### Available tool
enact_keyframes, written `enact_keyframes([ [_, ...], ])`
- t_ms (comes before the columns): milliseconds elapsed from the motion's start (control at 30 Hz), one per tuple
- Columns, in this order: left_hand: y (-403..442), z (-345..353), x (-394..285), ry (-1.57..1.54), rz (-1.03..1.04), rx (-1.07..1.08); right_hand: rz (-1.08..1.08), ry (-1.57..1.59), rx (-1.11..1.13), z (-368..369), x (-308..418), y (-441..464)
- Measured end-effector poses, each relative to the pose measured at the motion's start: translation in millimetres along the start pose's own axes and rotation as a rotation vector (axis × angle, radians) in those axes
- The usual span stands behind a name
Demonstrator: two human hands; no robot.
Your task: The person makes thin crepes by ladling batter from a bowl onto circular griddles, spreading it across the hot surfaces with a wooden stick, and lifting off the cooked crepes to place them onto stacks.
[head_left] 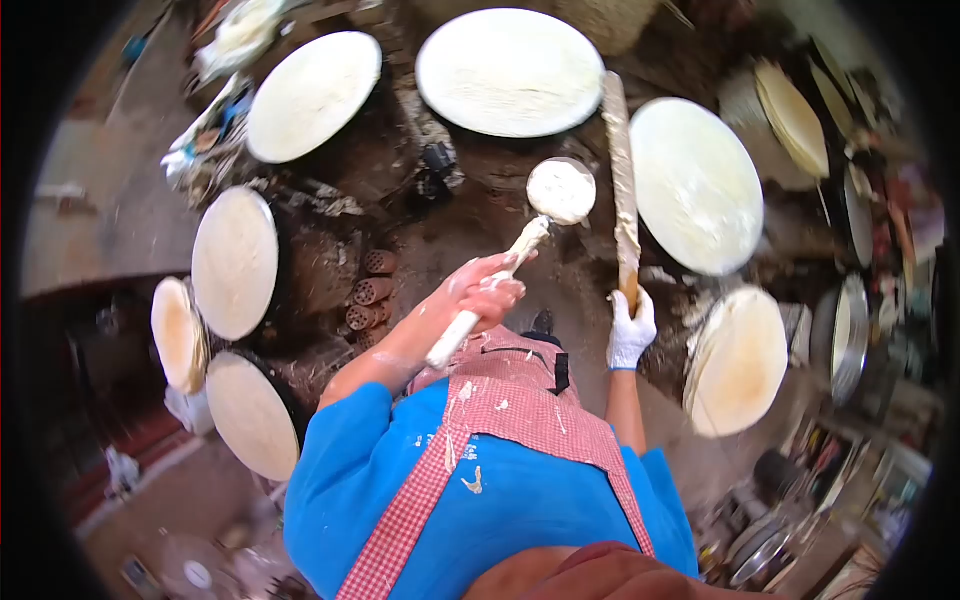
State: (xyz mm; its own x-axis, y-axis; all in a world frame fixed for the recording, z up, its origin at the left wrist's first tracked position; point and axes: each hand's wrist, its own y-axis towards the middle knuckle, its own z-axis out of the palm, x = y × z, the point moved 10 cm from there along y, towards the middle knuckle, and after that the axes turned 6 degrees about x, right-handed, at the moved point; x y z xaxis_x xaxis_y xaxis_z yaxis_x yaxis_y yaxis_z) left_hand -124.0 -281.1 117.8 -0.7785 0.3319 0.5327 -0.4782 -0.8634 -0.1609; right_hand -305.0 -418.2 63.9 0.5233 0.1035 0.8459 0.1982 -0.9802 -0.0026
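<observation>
My left hand (487, 290), bare and smeared with white batter, is closed around the thick pale handle of a ladle (562, 190). Its round bowl is covered in white batter and hangs over the floor space between the pans. In a white glove, my right hand (631, 328) grips the lower end of a long flat wooden spreader (619, 170), which points away from me and is caked with batter. The spreader's upper part lies between a round griddle (697, 185) on the right and another griddle (509, 72) straight ahead. White batter coats both.
More round griddles (315, 97) with pale sheets curve round to my left, including one griddle (235, 263) closer in. A stack of browned flatbreads (740, 362) sits at right. Several perforated clay bricks (372, 291) lie left of my legs. Metal pans (762, 550) stand lower right.
</observation>
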Motion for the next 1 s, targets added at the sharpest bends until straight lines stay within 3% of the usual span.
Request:
enact_keyframes([
  [100, -67.0, -13.4, -29.4, 0.238, 0.168, 0.165, 0.000, 0.120, 0.017, 12.2, -7.4, -0.8],
  [133, -80.9, -19.4, -48.4, 0.516, 0.357, 0.090, 0.047, 0.111, 0.062, 16.0, 1.4, -0.4],
  [167, -87.4, -25.9, -56.6, 0.512, 0.421, 0.101, 0.014, 0.078, 0.101, 22.9, -7.5, 4.8],
  [233, -109.4, -63.4, -100.1, 0.406, 0.684, -0.215, -0.041, 0.074, 0.201, 42.5, 1.8, 18.6],
  [333, -120.0, -84.9, -111.1, 0.131, 0.718, -0.092, -0.031, 0.176, 0.407, 84.8, 10.1, 45.9],
  [400, -123.2, -92.5, -95.0, -0.041, 0.730, 0.042, -0.105, 0.185, 0.535, 112.0, 28.4, 62.0],
  [533, -145.7, -86.2, -53.8, -0.018, 0.930, 0.259, -0.116, 0.094, 0.870, 166.7, 61.2, 73.9],
  [633, -177.0, -102.2, -2.4, 0.363, 1.295, -0.020, -0.215, 0.043, 1.016, 188.5, 109.3, 51.7],
  [667, -184.0, -108.6, 17.1, 0.418, 1.366, -0.069, -0.305, 0.260, 1.067, 219.3, 86.7, 63.3],
  [700, -186.9, -115.3, 36.2, 0.472, 1.422, -0.124, -0.257, 0.112, 1.172, 227.4, 102.6, 44.0],
  [733, -183.4, -128.0, 47.5, 0.466, 1.473, -0.033, -0.296, 0.055, 1.270, 250.1, 97.2, 35.8],
  [767, -180.8, -145.8, 54.8, 0.452, 1.516, -0.029, -0.338, 0.000, 1.355, 272.4, 91.5, 28.0],
  [833, -165.6, -168.2, 68.5, 0.236, 1.448, 0.241, -0.398, -0.110, 1.454, 293.6, 106.5, -15.7],
  [867, -168.7, -182.8, 74.4, 0.232, 1.470, 0.246, -0.354, 0.009, 1.533, 294.7, 121.1, -47.7],
  [933, -169.2, -228.2, 79.2, -0.178, 1.447, 0.355, -0.429, -0.115, 1.590, 301.2, 140.9, -99.3],
  [967, -168.6, -255.3, 83.2, -0.216, 1.418, 0.334, -0.627, -0.179, 1.604, 328.9, 128.7, -111.1],
  [1000, -166.3, -280.8, 92.8, -0.249, 1.385, 0.312, -0.579, -0.150, 1.635, 326.1, 144.0, -140.4],
])
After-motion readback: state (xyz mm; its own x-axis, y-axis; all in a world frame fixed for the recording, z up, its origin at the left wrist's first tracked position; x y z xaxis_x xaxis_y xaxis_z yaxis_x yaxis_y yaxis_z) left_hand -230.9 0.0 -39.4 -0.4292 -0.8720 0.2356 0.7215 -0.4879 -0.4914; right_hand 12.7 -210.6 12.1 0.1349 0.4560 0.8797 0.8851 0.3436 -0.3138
